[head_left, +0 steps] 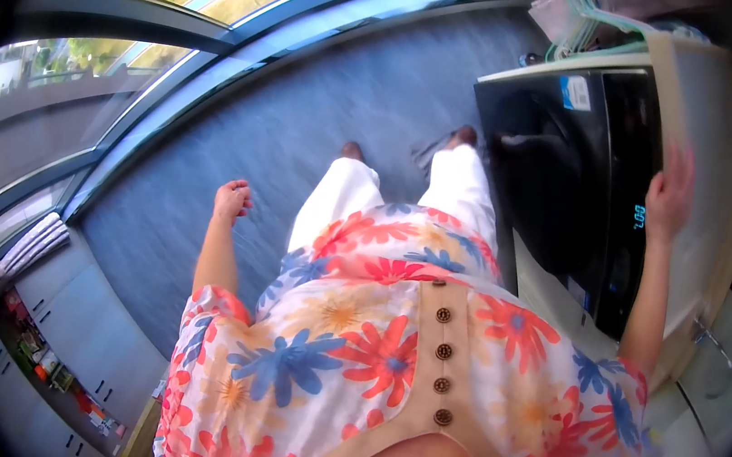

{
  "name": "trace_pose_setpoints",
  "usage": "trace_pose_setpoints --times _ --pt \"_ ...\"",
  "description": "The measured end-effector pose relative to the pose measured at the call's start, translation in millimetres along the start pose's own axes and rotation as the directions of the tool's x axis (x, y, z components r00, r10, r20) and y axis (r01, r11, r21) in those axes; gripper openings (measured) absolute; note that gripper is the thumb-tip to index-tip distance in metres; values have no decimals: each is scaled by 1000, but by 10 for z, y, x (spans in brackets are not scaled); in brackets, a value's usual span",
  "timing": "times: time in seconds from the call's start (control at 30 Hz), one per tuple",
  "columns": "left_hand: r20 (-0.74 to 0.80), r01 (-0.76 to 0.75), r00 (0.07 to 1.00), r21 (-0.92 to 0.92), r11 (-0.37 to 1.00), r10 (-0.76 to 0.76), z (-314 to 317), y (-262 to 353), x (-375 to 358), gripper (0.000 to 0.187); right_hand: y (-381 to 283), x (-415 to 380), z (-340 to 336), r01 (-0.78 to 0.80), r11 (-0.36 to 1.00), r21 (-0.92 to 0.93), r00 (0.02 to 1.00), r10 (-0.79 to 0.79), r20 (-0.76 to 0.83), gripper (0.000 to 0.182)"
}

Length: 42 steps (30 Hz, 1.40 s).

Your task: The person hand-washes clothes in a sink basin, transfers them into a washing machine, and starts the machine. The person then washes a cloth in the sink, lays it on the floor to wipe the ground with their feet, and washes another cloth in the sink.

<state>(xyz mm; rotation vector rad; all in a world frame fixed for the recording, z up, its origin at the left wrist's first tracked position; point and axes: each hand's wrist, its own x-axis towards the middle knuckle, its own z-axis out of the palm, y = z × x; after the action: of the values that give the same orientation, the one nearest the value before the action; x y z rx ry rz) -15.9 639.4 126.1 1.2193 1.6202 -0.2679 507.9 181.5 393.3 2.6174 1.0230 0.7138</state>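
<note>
My right hand [670, 195] is stretched out, fingers extended and slightly blurred, over the top edge of a black front-loading washing machine [628, 142]. It overlaps the pale countertop [716, 134] in this view and has nothing in it. Just beside the wrist, a lit blue display [639, 216] glows on the machine's panel. The dark round door [540, 186] of the machine faces my legs. On the other side, my left hand [232, 200] hangs over the floor with its fingers curled in, nothing showing in them.
Green hangers [579, 22] and pale cloth lie at the counter's far end. A metal tap [709, 335] is at the right. A dark cloth-like thing [427, 152] lies by my foot on the grey floor [307, 112]. Cabinets [87, 304] and large windows line the left.
</note>
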Motion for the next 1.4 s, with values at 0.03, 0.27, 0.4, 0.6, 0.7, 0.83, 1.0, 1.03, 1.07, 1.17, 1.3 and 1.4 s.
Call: trace_pose_setpoints --times 0.03,0.27,0.4,0.6,0.7,0.83,1.0,1.03,1.07,1.17,1.3,1.4 --pt "2 12 1000 -2 1000 -12 -15 -49 23 34 47 -46 29 0 1000 -4 1000 0 -4 55" --pt "-69 79 994 -33 996 -81 133 -488 49 35 436 -550 115 -29 999 -35 1000 29 1 54" --pt "-40 54 998 -63 996 -57 160 -413 215 35 522 -684 92 -33 999 -27 997 35 63 54" --pt "-14 -161 986 156 974 165 461 100 178 35 795 -1346 -294 -82 997 -5 983 82 166 53" --pt "9 -289 955 258 922 297 527 557 133 33 703 -1375 -277 -89 996 -27 980 93 176 52" --pt "90 -358 933 327 875 348 704 1024 149 33 541 -1310 -367 -78 994 -78 983 90 162 49" --pt "180 -457 889 373 807 420 825 899 344 32 336 -1491 -314 -82 992 -99 982 97 160 48" --pt "192 -454 891 389 802 412 840 872 328 32 319 -1490 -316 -79 991 -107 982 95 160 48" --pt "203 -452 892 403 796 404 860 843 314 32 304 -1484 -312 -84 991 -105 983 99 155 48" --pt "262 -430 902 485 761 343 871 705 307 32 253 -1415 -326 -89 991 -99 984 103 143 48" --pt "299 -361 927 540 761 228 873 539 170 33 149 -1266 -440 -79 990 -115 984 96 148 49" --pt "300 -350 928 492 797 222 899 447 41 33 171 -1103 -458 -48 993 -109 989 63 133 50"
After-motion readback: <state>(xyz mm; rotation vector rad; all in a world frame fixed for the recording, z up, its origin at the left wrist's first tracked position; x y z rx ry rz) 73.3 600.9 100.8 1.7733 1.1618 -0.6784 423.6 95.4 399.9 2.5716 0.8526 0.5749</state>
